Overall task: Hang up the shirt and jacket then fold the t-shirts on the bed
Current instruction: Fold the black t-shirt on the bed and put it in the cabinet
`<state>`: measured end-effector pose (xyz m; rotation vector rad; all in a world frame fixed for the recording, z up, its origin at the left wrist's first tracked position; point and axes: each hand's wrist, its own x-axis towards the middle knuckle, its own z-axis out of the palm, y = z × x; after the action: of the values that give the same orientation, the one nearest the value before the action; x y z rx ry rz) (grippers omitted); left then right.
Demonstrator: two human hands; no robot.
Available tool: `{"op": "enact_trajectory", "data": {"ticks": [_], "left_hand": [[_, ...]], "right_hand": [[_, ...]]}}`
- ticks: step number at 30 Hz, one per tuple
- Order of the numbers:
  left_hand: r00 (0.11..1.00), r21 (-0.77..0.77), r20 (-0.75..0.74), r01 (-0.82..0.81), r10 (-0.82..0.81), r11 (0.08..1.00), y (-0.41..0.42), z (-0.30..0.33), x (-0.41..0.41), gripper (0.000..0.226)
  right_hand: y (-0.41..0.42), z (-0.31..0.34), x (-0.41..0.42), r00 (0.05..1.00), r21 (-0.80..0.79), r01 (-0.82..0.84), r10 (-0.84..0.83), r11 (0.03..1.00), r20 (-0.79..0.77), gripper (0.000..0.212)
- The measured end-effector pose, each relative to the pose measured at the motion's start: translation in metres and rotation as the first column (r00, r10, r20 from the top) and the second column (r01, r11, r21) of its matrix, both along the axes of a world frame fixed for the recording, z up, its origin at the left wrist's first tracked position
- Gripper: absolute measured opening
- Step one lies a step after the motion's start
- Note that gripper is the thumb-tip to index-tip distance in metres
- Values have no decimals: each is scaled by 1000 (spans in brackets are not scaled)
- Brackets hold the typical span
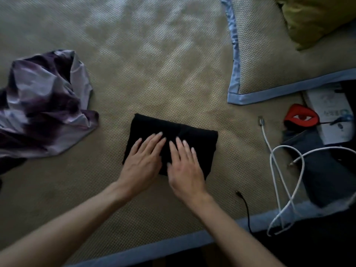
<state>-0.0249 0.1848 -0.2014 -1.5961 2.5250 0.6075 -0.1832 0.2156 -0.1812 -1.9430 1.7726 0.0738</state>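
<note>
No legible text anywhere.

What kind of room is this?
Most likely a bedroom: the hands press a folded black t-shirt on a woven bed mat, with a pillow at its head and a crumpled purple t-shirt waiting nearby.

A yellow-green pillow sits at the far right on a blue-edged mat. Nearer on the right, a white cable loops beside a red patch with an eye design. A black cable lies near the mat's near edge.
</note>
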Motion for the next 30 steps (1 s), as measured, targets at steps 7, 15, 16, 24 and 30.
{"op": "enact_trajectory", "data": {"ticks": [7, 15, 16, 24, 30], "left_hand": [[994, -43, 32, -103, 104, 994, -50, -79, -19, 58], [931, -5, 115, -349, 348, 937, -62, -90, 46, 60], [920, 4, 136, -371, 367, 929, -64, -87, 53, 61], [973, -208, 58, -208, 224, 956, -44, -46, 42, 62], [999, -118, 15, 42, -40, 992, -27, -82, -7, 59]], "right_hand": [[-47, -88, 5, 978, -153, 184, -196, 971, -70, 56], [-22, -103, -81, 861, -91, 426, -435, 900, -263, 75], [-18, -101, -92, 864, -49, 422, -418, 905, -279, 79], [-29, -49, -55, 915, -227, 373, -398, 900, -74, 75], [-39, -93, -3, 994, -162, 8, -25, 987, -105, 59]]}}
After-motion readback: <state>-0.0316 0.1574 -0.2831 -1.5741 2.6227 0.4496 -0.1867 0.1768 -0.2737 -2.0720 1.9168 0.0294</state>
